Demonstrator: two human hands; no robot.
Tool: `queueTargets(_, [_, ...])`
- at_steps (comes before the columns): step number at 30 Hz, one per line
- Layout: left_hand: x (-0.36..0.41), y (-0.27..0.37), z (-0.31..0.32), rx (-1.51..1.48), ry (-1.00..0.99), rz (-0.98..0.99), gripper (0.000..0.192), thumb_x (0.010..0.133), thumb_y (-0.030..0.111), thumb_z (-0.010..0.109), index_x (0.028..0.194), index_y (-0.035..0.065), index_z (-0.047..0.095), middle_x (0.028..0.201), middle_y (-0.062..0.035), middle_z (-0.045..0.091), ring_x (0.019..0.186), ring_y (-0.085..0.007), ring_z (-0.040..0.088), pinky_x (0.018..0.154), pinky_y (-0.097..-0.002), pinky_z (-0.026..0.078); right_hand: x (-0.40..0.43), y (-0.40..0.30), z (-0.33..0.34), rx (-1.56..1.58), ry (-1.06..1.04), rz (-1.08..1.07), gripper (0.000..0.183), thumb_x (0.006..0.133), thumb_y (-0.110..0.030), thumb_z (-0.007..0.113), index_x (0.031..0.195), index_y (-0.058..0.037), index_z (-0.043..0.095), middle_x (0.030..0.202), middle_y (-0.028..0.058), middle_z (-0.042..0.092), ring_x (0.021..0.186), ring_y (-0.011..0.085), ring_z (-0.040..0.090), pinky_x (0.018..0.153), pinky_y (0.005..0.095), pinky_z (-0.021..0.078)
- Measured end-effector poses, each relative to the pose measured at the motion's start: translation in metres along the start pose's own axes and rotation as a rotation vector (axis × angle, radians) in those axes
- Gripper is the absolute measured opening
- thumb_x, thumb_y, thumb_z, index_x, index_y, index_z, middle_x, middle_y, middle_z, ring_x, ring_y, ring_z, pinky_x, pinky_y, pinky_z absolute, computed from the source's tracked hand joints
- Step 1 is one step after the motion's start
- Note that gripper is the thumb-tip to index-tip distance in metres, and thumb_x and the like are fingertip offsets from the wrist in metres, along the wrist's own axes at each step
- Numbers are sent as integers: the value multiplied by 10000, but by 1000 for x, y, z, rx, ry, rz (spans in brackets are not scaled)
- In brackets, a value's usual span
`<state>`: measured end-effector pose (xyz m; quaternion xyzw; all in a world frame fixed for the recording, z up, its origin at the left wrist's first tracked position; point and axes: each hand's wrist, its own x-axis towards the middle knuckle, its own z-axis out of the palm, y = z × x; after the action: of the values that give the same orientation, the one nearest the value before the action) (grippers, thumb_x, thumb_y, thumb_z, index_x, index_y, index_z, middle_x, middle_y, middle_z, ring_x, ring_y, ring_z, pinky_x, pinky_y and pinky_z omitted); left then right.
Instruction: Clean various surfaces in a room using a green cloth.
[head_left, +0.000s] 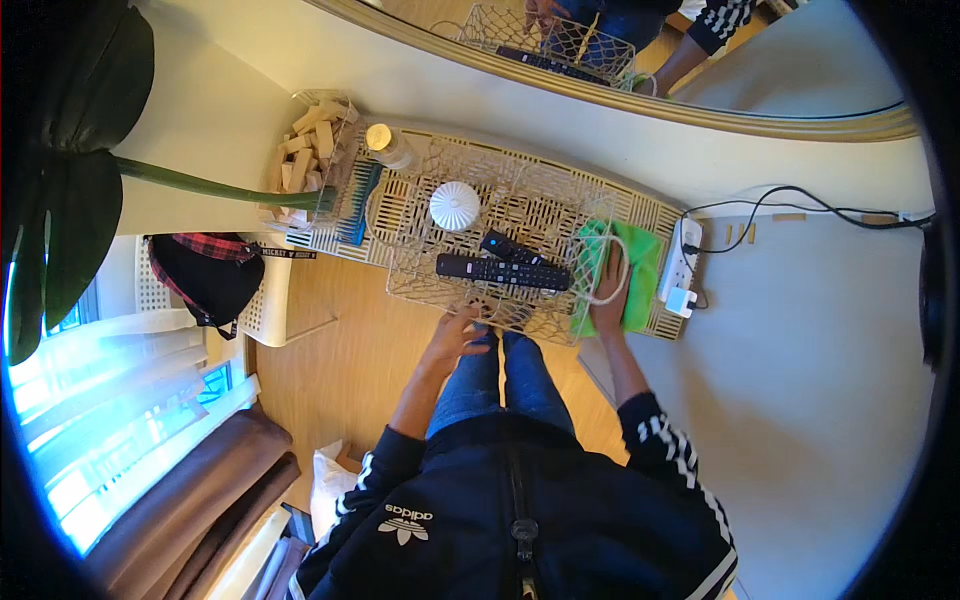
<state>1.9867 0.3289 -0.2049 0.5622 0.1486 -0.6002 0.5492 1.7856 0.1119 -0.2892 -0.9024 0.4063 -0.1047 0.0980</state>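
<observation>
A wire basket (420, 289) with rope handles (626, 274) lies before me, its front rim jutting past the slatted tabletop (652, 202). My left hand (452, 339) is at that front rim, fingertips against the wire and some fingers apart. Whether it grips the rim is unclear. To the right, my right hand (611, 296) presses on a bright green cloth (643, 266), partly behind the rope handle. Two black remote controls, one longer (502, 271) and one shorter (517, 247), show through the basket's mesh. A white ribbed round object (454, 206) is further back.
Wooden blocks (304, 157) fill a wire basket at the left end, beside a blue comb-like object (360, 202) and a gold-lidded jar (382, 139). A power strip (679, 259) with cables stands at the right end. A gold-framed mirror (675, 109) hangs behind; a plant stem (225, 184) reaches in.
</observation>
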Motion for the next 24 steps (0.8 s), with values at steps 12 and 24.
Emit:
queueTargets(12, [51, 106, -64, 676, 291, 615, 689, 730, 330, 674, 1287, 82, 351, 1118, -105, 515, 937, -226, 526, 774, -391, 428, 105, 31, 5, -324, 146, 197, 652, 784, -386, 505, 1358, -195, 264, 1381, 108, 252, 1177, 348, 319, 957, 554, 215])
queueTargets(24, [49, 106, -40, 487, 27, 304, 531, 845, 487, 457, 1305, 236, 371, 1258, -61, 457, 1064, -299, 494, 737, -416, 447, -82, -3, -40, 251, -260, -124, 470, 844, -215, 480, 1260, -22, 379, 1375, 179, 239, 1286, 374, 155, 1033, 418, 226])
